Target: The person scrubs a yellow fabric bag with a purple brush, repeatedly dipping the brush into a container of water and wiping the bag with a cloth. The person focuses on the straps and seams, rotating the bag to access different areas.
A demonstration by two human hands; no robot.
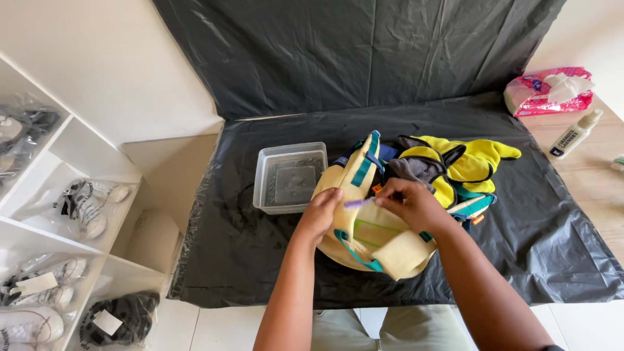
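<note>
A pale yellow backpack (383, 244) with teal straps lies on the black plastic sheet (260, 253) in front of me. A brighter yellow and grey part (468, 162) of it sits at the far right. My left hand (320, 214) presses on the bag's left side. My right hand (413, 205) rests on top of the bag and pinches a thin purple stick-like tool (357, 203), possibly a small brush, pointed toward the left hand.
A clear square plastic tub (270, 162) with water stands left of the bag. A pink wipes pack (549, 91) and a white bottle (575, 133) lie on the wooden table at far right. White shelves (65, 195) with bagged shoes stand on the left.
</note>
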